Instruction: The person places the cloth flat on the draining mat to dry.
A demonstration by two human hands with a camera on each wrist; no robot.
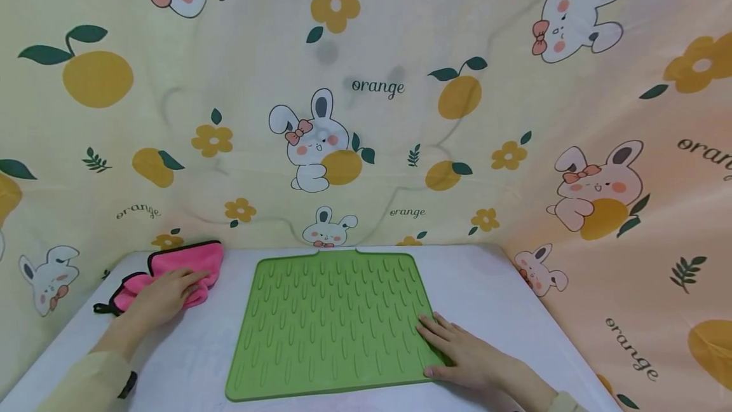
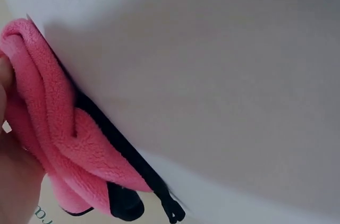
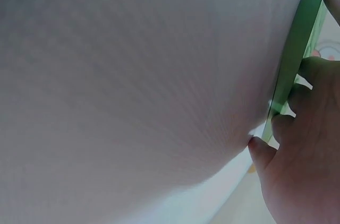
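Observation:
A green ridged mat (image 1: 332, 323), which looks like a drying mat, lies flat on the white table with a tab at its far edge. My right hand (image 1: 471, 355) rests on its right edge, fingers spread over the ridges and thumb by the near right corner. In the right wrist view the fingertips of the right hand (image 3: 308, 134) touch the mat's green edge (image 3: 295, 38). To the left of the mat, my left hand (image 1: 162, 297) grips a bunched pink plush cloth (image 1: 189, 258) with black trim and a hanging loop. Folds of the cloth (image 2: 53, 102) hide most of that hand's fingertips.
White cloth covers the table (image 1: 474, 291), whose far edge meets a hanging curtain (image 1: 389, 164) printed with rabbits and oranges. The curtain also runs along the right side. A strip of table separates the pink cloth from the mat.

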